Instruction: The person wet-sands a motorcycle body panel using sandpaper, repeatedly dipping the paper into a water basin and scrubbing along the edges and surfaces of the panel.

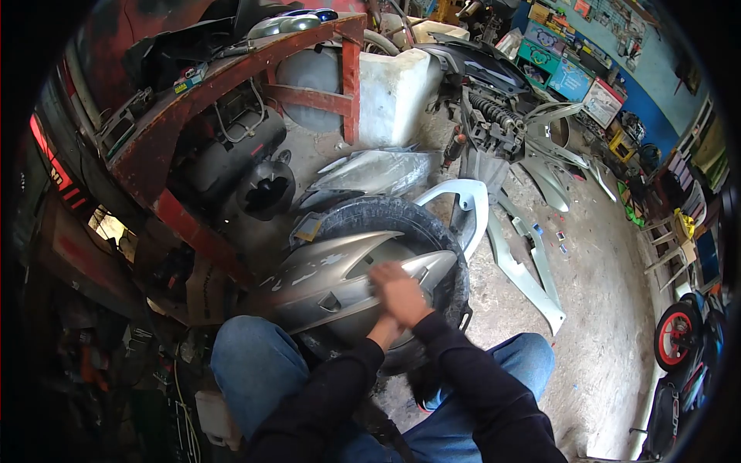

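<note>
A grey-gold motorcycle fairing panel (301, 272), with pale scuffed patches and pointed ends, rests across a round black tub (453, 305) in front of my knees. On its middle lies my right hand (400, 293), its fingers bent against the surface and slightly blurred. Whatever is under those fingers, if anything, is hidden. My left hand (383, 332) is just below and partly behind the right one, close to the panel's near edge. Its fingers are out of sight.
More fairing panels (378, 174) lie beyond the tub. A white body part (471, 202) leans at its right, near long pale trim pieces (521, 266). At left stands a red workbench (166, 116) with an air compressor (231, 150) beneath. A partly stripped motorcycle (494, 108) stands behind.
</note>
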`<state>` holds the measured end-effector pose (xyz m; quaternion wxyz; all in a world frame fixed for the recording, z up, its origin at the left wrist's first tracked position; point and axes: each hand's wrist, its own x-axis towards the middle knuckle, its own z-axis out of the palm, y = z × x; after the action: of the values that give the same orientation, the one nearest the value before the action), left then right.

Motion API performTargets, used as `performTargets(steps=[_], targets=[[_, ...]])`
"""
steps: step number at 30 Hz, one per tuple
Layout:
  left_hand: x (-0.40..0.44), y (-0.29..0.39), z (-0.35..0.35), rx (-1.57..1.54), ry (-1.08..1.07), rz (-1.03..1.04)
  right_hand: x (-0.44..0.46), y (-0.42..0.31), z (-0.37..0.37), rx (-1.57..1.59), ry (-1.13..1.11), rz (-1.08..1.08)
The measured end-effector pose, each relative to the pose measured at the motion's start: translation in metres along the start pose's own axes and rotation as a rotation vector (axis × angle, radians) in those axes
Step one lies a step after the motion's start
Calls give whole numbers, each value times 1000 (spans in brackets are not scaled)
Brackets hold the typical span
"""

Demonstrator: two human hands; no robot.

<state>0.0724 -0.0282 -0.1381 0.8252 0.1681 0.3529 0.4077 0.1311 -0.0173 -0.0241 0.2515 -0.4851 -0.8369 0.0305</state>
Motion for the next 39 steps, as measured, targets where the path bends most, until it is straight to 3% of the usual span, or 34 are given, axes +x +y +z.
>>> performTargets(steps=[2,4,6,8,10,12,13,14,15,16,17,18,20,21,22,24,27,30,35,38,39], targets=[[13,-14,-13,-275,-280,92,10,-14,19,-28,8,-67],[-1,-1,1,-222,-218,83,10,-12,19,-51,10,-130],[-13,13,16,-172,-156,70,4,13,-10,114,37,58],[-14,17,24,-100,11,13,-8,53,-14,55,148,249],[-17,16,26,-121,-1,57,-11,68,-23,73,137,443],[-16,18,25,-50,57,-13,-10,55,0,43,242,229],[-4,5,6,66,27,2,-2,22,-7,81,82,184],[6,-8,-13,-270,-167,-16,1,1,9,71,60,81],[5,-18,-21,-328,-278,67,7,-14,28,26,-31,-45],[4,-19,-23,-382,-393,153,7,-33,41,-98,45,-79],[4,-15,-2,-38,-110,181,11,-36,44,-49,56,-59],[9,-14,-9,-36,-108,179,12,-37,45,2,62,-39],[34,-26,-43,-653,-809,114,7,-16,31,59,78,14],[-8,6,1,-302,-237,62,0,1,19,111,91,68],[-19,16,16,-18,53,-10,-8,20,8,146,154,160],[-5,9,11,-114,-53,-22,-19,60,-11,182,276,415],[-14,14,18,-119,-50,28,-38,106,-10,232,394,687],[-20,22,23,-91,-63,66,-49,130,-5,282,447,840],[-32,34,34,3,-43,76,-41,122,-19,154,358,822],[-39,38,37,34,-19,124,-34,108,-30,50,306,649],[-40,39,38,31,-32,131,-30,104,-36,54,280,497]])
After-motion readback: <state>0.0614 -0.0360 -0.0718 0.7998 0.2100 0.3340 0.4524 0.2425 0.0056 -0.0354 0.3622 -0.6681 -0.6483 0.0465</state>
